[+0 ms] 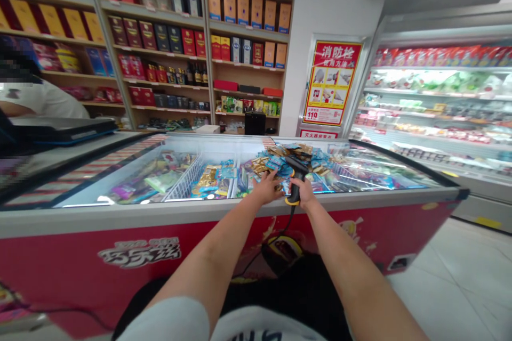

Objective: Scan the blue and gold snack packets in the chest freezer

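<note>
My right hand (pixel 304 192) is wrapped round the grip of a black and yellow barcode scanner (pixel 296 168), its head tilted over a pile of small packets (pixel 276 160). A cable hangs from the bottom of the scanner's grip. Just to the left, my left hand (pixel 267 188) has its fingers spread at the near edge of the pile; whether they touch a packet is hard to make out. The packets are blue and gold and lie heaped on the glass top of a red chest freezer (pixel 224 245).
Frozen goods in wire baskets (pixel 184 178) show through the freezer's glass. A co-worker in a white sleeve (pixel 60 101) is at the left, by a counter with a dark flat device (pixel 64 129). Shelves of boxes (pixel 160 37) line the back; a refrigerated display (pixel 436 101) stands right.
</note>
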Demonstrator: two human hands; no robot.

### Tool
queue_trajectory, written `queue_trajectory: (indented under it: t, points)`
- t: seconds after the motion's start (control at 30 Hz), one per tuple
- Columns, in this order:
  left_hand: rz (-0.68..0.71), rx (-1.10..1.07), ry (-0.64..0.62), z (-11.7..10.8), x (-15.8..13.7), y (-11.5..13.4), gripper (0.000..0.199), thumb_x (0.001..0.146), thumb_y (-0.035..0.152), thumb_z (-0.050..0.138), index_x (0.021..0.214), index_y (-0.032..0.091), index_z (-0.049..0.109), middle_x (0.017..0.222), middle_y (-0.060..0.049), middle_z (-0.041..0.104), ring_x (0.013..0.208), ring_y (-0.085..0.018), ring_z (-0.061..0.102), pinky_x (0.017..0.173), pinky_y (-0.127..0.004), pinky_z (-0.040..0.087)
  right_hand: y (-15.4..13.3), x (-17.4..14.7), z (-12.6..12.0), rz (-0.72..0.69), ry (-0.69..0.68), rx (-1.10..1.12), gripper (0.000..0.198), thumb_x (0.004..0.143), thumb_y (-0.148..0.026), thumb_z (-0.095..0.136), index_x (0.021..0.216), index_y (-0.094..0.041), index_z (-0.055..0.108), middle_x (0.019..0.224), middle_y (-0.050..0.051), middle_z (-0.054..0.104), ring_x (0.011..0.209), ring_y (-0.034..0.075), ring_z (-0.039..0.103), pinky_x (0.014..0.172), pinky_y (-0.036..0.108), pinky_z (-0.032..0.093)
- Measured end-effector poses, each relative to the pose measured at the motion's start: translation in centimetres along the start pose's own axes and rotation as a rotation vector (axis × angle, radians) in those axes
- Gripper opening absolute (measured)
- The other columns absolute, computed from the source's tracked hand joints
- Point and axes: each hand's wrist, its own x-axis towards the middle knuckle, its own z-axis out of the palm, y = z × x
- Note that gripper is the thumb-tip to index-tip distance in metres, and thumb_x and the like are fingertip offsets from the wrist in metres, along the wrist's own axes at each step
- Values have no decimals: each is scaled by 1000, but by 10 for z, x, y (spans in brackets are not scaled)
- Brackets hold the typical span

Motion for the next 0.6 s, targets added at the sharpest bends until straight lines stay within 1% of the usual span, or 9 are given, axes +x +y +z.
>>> queue_trajectory:
  t: [0.03, 0.1, 0.23, 0.33, 0.4, 0.43, 0.5, 0.57, 0.6]
  points:
    - [-17, 1, -29, 1, 3, 1, 56, 81, 50, 60, 136, 39, 52, 159, -1, 22, 143, -42, 16, 105, -70, 22, 0, 0, 0, 9, -10, -12, 25, 60, -34, 68, 76, -17, 58, 49, -3, 57, 39, 13, 50, 40, 25, 39]
    - [-64, 5, -37, 1, 6, -3, 48, 82, 44, 60, 130, 40, 58, 158, 0, 25, 143, -42, 17, 104, -71, 22, 0, -2, 1, 16, -37, -42, 25, 59, -33, 69, 75, -17, 58, 49, -3, 57, 39, 13, 51, 40, 25, 39]
    - [-93, -5, 2, -6, -3, -26, 39, 85, 35, 56, 123, 39, 63, 153, 0, 37, 143, -38, 17, 105, -71, 21, -3, -7, 6, 8, -76, -89, 23, 59, -32, 68, 72, -17, 57, 48, -3, 56, 38, 12, 50, 40, 24, 40]
    - [-23, -44, 11, -12, -13, -44, 41, 80, 31, 63, 120, 36, 66, 146, -1, 46, 143, -34, 22, 110, -60, 26, -5, -7, 11, 22, -100, -116, 24, 59, -32, 67, 73, -17, 57, 48, -3, 57, 38, 12, 50, 40, 24, 39]
    - [11, -76, 64, -15, -15, -52, 45, 77, 36, 67, 122, 32, 65, 147, -4, 45, 141, -31, 28, 112, -49, 29, -4, -7, 15, 42, -123, -130, 24, 59, -32, 67, 73, -17, 57, 48, -3, 57, 38, 12, 50, 40, 24, 40]
    - [-8, -90, 116, -16, -16, -56, 49, 78, 40, 66, 126, 29, 62, 149, -6, 43, 140, -30, 31, 112, -45, 30, -4, -6, 17, 51, -134, -132, 24, 58, -32, 67, 73, -17, 57, 48, -3, 57, 38, 12, 50, 40, 24, 40]
    - [-151, -101, 233, -17, -17, -64, 56, 86, 47, 56, 137, 24, 52, 152, -12, 37, 140, -28, 33, 112, -42, 30, -3, -5, 23, 62, -151, -127, 25, 57, -31, 67, 75, -17, 57, 48, -3, 57, 38, 12, 50, 40, 25, 41]
    - [-365, -93, 293, -18, -19, -74, 57, 94, 47, 39, 143, 19, 41, 152, -17, 35, 140, -28, 32, 112, -49, 27, -2, -6, 29, 62, -153, -118, 25, 57, -30, 67, 76, -17, 57, 47, -3, 57, 37, 12, 50, 40, 25, 42]
    - [-453, -82, 290, -19, -21, -79, 58, 95, 47, 33, 145, 18, 38, 151, -19, 37, 140, -30, 32, 112, -54, 25, -1, -6, 33, 60, -150, -116, 24, 57, -30, 66, 75, -17, 57, 47, -3, 57, 37, 12, 49, 40, 25, 42]
